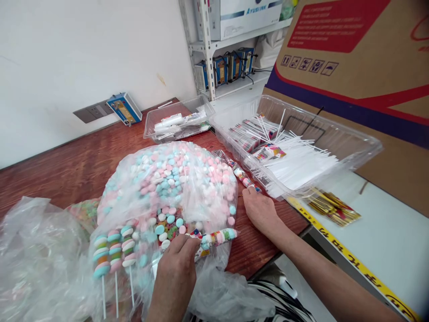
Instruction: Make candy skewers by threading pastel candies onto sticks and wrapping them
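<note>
My left hand [176, 273] is closed on one end of a wrapped marshmallow skewer [219, 237], in printed clear film, which points right. Beneath it spreads a large clear bag of pink, blue and white marshmallows [167, 174]. My right hand [259, 208] is closed at the near end of a second wrapped marshmallow skewer [244, 178], which lies on the table between the bag and the clear tray. Three bare marshmallow skewers [115, 252] on white sticks rest on the bag, left of my left hand. My fingertips are partly hidden.
A clear plastic tray [355, 143] holds white sticks and printed wrappers. Gold twist ties [333, 208] lie in front of it. Another clear tray [150, 127] stands at the back. Crumpled plastic bags [43, 264] cover the left front. A cardboard box [351, 62] rises at right.
</note>
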`<state>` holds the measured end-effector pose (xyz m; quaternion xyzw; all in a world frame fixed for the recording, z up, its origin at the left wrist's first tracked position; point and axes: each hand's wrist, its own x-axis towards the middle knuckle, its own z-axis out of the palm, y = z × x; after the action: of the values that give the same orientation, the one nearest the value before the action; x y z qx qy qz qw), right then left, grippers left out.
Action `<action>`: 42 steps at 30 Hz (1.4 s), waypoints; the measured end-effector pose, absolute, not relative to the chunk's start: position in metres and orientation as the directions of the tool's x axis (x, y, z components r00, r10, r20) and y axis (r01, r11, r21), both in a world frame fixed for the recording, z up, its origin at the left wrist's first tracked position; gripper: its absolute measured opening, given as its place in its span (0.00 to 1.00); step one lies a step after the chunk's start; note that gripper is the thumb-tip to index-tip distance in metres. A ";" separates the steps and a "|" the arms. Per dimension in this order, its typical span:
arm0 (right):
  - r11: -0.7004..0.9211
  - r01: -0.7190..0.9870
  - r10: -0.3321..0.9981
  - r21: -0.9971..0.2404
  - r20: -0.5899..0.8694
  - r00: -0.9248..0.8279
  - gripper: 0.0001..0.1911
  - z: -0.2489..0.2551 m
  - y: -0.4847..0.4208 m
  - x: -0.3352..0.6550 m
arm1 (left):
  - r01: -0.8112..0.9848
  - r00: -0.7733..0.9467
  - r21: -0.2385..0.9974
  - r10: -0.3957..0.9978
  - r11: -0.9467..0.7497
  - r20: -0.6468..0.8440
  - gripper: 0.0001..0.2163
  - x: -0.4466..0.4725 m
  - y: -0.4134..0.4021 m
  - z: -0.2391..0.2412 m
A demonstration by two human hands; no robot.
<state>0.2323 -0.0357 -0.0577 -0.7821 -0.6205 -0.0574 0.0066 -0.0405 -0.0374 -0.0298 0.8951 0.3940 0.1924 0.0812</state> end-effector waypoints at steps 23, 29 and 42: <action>0.324 0.899 0.825 -0.294 0.552 -0.117 0.19 -0.029 -0.069 0.130 | 0.750 0.313 0.414 0.828 -0.516 0.466 0.08 0.002 -0.047 -0.025; 0.310 0.902 0.809 -0.301 0.582 -0.084 0.20 -0.030 -0.067 0.127 | 0.710 0.281 0.465 0.819 -0.529 0.501 0.12 -0.001 -0.044 -0.029; 0.133 0.477 0.946 -0.869 0.255 0.200 0.04 -0.032 -0.049 0.128 | -0.547 0.153 0.734 0.910 0.402 -0.385 0.14 0.017 -0.030 -0.024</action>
<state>0.1282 -0.0494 -0.0317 -0.6105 -0.5825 0.2461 0.4769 0.0174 -0.0296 -0.0235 0.2187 0.4154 0.5010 0.7270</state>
